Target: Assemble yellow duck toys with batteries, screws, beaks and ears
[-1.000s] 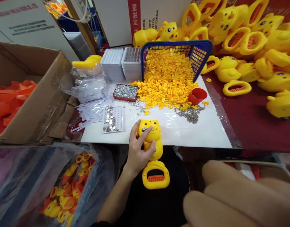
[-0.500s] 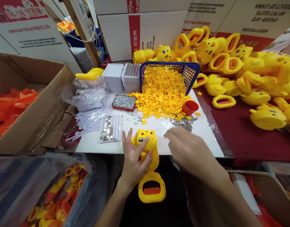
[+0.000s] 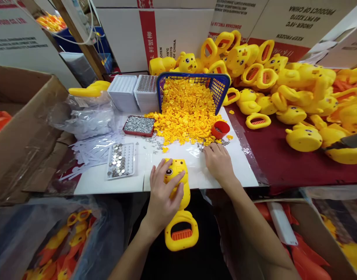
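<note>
Fingers of left hand (image 3: 164, 192) lay spread across toy duck (image 3: 185, 199); right hand's (image 3: 220, 165) bunched at metal bits (image 3: 225, 143), grip unclear, red cup (image 3: 220, 130) just beyond.

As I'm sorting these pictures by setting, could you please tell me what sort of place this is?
Probably a toy assembly workshop: a yellow toy under the left hand, more toys piled at right, and small yellow parts spilling from a basket.

Bare left hand (image 3: 163, 194), bare right hand (image 3: 218, 161), bare forearms (image 3: 254, 221), and plain black clothing (image 3: 185, 266) below.
</note>
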Demonstrator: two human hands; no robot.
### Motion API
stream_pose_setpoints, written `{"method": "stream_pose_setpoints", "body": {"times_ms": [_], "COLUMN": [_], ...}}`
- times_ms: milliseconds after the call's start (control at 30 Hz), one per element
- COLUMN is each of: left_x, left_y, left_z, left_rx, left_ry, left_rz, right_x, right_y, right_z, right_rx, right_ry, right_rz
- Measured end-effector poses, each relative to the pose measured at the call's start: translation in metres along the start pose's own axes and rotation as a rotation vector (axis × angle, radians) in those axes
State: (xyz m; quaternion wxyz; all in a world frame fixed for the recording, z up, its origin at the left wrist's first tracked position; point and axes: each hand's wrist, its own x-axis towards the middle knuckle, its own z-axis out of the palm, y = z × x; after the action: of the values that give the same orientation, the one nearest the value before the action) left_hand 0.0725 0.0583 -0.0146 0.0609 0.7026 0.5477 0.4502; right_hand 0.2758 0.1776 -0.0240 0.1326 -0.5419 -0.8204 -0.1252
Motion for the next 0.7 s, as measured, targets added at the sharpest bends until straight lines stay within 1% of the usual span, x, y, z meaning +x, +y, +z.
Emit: {"method": "stream_pose_setpoints", "body": {"times_ms": [100,167,300,433,567,700], "left_x": [0.0011,0.0013,0.001,0.0002,-0.0011,-0.0011], "left_y": [0.0008,0.0002,-0.0003,0.0003,-0.0001,0.0014], "left_z": [-0.0023,-0.0034,-0.0026,-0.0003,0.0004,0.0006], "left_rx": [-0.077,-0.103,-0.097,-0.082,-0.077,-0.086], "left_ry": [0.045,0.068,0.076,0.08,0.091,0.09], "left_rz": [-0.063,-0.08,-0.071,-0.057,-0.059,-0.066], "right_x": [0.0013,0.0004,-0.0036,-0.0056,-0.0041,-0.0034], "right_y": [0.0038,0.0066,0.0081,0.004,0.0036,0.0104], "right_z": [-0.0005,-0.0001,0.0016,0.0017,-0.0008,-0.0054], "right_rx": [0.001,0.011,0.039,0.085,0.175,0.335], "right_ry": [-0.004,-0.004,-0.004,-0.018,-0.012,0.053], "right_rz": [0.016,0.032,0.078,0.1,0.133,0.198]}}
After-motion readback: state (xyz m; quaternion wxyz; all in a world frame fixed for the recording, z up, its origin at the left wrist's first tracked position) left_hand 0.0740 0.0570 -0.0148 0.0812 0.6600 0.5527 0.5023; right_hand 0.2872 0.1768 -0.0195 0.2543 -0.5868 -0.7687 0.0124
